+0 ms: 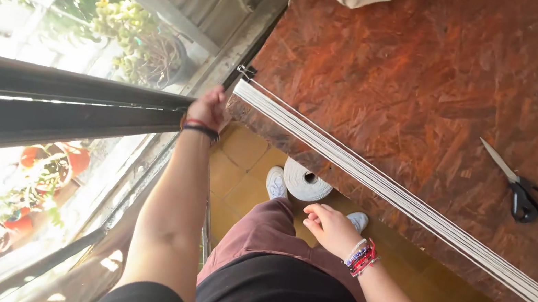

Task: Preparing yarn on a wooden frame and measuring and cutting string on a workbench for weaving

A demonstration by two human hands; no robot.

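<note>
- Reaching forward with my left hand [207, 107], I have its grip at the near corner of the counter [430, 82], where the band of white cords [388, 191] begins beside a small metal clip [246, 71]; whether the fingers are closed on anything I cannot tell, since they are hidden behind the back of the hand.
- My right hand [330, 227] hangs low over my thigh, fingers loosely curled, holding nothing.
- White cords run taut and side by side along the counter's edge, from the clip toward the lower right.
- On the floor between my white shoes [276, 182] stands a spool of white cord [307, 180].
- Black-handled scissors [519, 185] lie on the counter, well apart from both hands.
- Potted plants [144, 45] stand outside the window at left.
</note>
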